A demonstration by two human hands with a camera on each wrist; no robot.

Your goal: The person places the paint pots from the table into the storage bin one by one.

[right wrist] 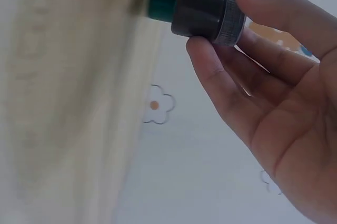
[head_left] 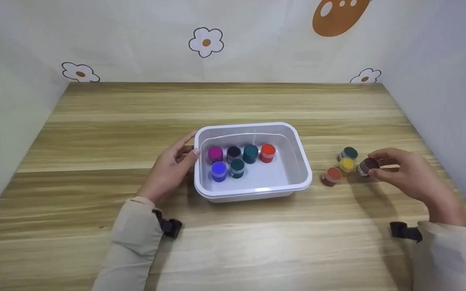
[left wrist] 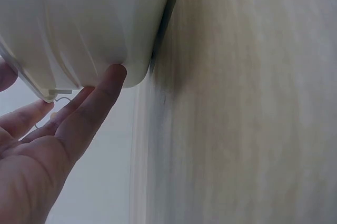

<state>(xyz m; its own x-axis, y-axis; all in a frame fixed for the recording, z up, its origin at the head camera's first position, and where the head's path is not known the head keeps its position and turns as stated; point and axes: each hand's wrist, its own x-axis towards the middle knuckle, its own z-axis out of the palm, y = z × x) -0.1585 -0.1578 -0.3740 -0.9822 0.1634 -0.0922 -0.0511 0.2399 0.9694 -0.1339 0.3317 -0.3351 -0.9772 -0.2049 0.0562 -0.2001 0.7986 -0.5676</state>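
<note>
A white plastic tub [head_left: 253,196] stands mid-table with several small paint jars inside. My left hand [head_left: 170,167] holds its left end, thumb at the rim and fingers against the outer wall, as the left wrist view also shows. Over on the right, my right hand [head_left: 413,173] pinches a dark brown paint jar [head_left: 365,168] between thumb and fingers. In the right wrist view the fingers are round the clear lid of this jar [right wrist: 200,10]. Close beside it are a yellow jar [head_left: 346,165], a green jar [head_left: 349,153] and a reddish-brown jar [head_left: 331,176].
In the tub, magenta [head_left: 215,154], black [head_left: 234,154], teal [head_left: 251,153] and red [head_left: 267,152] jars form a back row. Blue [head_left: 219,171] and dark green [head_left: 237,167] jars sit in front. Flower-patterned sheeting [head_left: 144,40] borders the wooden table [head_left: 95,210].
</note>
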